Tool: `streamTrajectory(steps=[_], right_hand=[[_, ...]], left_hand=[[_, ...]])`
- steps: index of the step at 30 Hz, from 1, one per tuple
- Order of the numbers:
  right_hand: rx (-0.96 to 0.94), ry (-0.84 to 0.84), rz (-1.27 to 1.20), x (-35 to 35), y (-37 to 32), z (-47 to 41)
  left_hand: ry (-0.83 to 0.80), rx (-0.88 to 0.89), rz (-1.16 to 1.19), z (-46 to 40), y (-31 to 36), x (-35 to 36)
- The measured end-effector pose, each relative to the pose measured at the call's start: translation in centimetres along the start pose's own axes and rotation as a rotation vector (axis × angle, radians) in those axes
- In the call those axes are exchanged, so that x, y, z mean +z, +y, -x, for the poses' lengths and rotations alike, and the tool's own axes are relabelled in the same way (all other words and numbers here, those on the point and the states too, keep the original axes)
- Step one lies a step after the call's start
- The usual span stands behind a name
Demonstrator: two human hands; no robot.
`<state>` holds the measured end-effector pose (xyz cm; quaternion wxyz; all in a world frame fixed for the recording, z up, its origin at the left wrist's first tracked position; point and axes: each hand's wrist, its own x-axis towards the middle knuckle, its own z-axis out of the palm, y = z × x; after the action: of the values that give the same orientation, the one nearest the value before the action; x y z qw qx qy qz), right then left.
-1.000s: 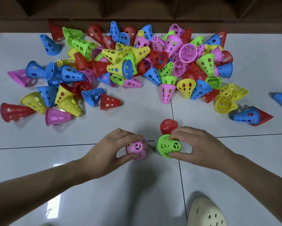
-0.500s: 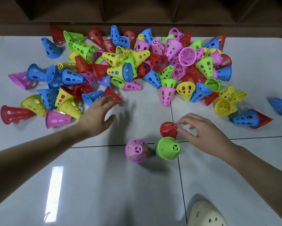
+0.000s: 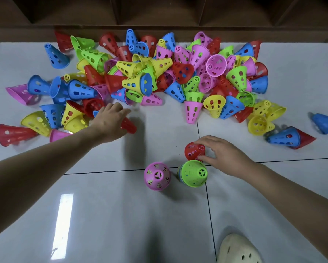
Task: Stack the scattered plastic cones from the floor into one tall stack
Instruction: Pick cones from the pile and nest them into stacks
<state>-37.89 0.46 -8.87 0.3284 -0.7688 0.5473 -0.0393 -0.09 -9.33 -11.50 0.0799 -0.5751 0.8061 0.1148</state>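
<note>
White tiled floor [image 3: 102,215], strewn at the far side with a heap of plastic cones [image 3: 159,76] in red, blue, yellow, green and pink, most lying tipped. Nearer, three upright: pink stack [image 3: 157,176] on the left, green-topped stack [image 3: 194,173] just beside it to the right, red cone [image 3: 193,151] just beyond the green one. Right hand [image 3: 224,156] at the red cone, fingers curled, thumb and fingertips pinching its top. Left hand [image 3: 110,122] reaching far left, fingers loosely spread over a tipped red cone [image 3: 128,126] at the heap's near edge; grip not clear. Pale clog [image 3: 239,249] at the near right.
</note>
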Motion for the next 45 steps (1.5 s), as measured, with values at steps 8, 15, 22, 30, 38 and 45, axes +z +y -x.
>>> streamTrajectory(steps=[8,15,22,30,38,45], right_hand=[[0.078,-0.026,0.07,0.8,0.8,-0.2],[0.111,0.063,-0.043,0.4,1.5,0.5],[0.182,0.214,-0.266,-2.6,-0.1,2.2],[0.028,0.45,-0.265,-5.6,-4.5,5.5],[-0.175,0.315,-0.066,-3.8,-5.3,7.6],[-0.196,0.178,-0.047,-1.9,-4.6,7.2]], left_hand=[[-0.081,0.131,-0.257,2.1,0.9,0.1],[-0.054,0.268,-0.234,6.0,0.7,1.7],[0.12,0.048,0.656,11.0,4.2,-1.8],[0.295,0.12,0.993,14.5,9.2,-5.9],[0.117,0.279,0.752,15.2,10.0,-3.9],[0.022,0.335,0.693,15.1,9.6,-1.8]])
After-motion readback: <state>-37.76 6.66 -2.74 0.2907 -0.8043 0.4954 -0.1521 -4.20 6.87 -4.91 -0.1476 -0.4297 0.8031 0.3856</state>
